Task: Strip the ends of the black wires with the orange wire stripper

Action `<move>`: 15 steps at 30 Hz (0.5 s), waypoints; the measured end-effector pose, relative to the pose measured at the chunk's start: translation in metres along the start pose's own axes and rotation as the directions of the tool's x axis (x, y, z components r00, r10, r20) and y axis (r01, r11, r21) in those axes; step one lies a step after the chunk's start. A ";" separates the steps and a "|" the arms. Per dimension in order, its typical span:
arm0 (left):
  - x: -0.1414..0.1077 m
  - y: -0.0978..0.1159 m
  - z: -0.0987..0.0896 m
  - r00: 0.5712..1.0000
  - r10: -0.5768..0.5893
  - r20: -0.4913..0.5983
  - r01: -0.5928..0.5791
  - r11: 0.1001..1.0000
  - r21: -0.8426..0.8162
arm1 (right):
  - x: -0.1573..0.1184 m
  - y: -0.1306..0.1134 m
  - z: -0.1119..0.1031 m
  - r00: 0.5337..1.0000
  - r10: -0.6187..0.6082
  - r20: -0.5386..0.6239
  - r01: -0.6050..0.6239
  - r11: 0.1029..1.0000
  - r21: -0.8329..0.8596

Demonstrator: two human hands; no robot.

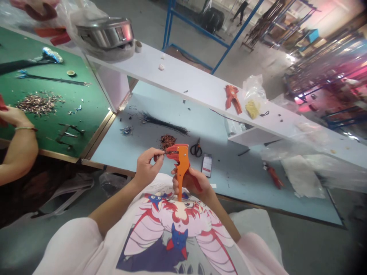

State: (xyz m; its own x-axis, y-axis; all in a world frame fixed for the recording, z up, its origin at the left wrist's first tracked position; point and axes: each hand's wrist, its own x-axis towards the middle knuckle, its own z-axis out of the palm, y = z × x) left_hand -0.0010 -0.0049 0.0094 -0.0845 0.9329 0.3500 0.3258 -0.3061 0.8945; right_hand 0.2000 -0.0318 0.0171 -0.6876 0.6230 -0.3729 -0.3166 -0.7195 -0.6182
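Observation:
My right hand (197, 183) is wrapped round the handles of an orange and red wire stripper (182, 162), held upright with its jaws toward the left. Pinched between the thumb and fingers of my left hand (149, 166) is a thin dark wire (165, 152), its end at the jaws. Just behind the tool lies a pile of small reddish-brown scraps (168, 141) on the blue-grey table (223, 131). A bundle of long dark wires (166, 124) lies farther back. Black-handled scissors (196, 149) and a phone (207, 165) rest to the right of the tool.
A white shelf (197, 84) runs behind the table, bearing an orange tool (233, 99) and a steel container (106, 33). Red-handled pliers (273, 176) lie at the right. Another person's arm (21, 152) reaches over the green table (94, 133) at the left.

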 end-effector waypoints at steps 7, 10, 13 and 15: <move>0.001 0.004 -0.004 0.998 0.059 0.011 -0.059 0.997 0.043 | -0.002 -0.002 0.001 0.999 -0.047 0.016 0.047 0.998 -0.044; 0.002 0.007 -0.006 0.990 0.141 0.004 -0.141 0.985 0.098 | -0.004 -0.005 0.005 0.996 -0.090 -0.002 0.089 0.985 -0.145; 0.003 0.010 -0.007 0.980 0.201 0.005 -0.200 0.971 0.131 | -0.006 -0.009 0.010 0.991 -0.131 -0.026 0.120 0.962 -0.245; 0.003 0.011 -0.007 0.978 0.210 0.013 -0.209 0.969 0.132 | -0.006 -0.010 0.013 0.986 -0.159 -0.041 0.142 0.949 -0.281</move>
State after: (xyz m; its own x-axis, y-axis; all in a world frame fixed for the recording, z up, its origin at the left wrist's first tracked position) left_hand -0.0046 -0.0068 0.0221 -0.0022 0.8504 0.5261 0.4576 -0.4669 0.7567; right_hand 0.1989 -0.0323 0.0340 -0.6014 0.7415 -0.2975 -0.2144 -0.5085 -0.8340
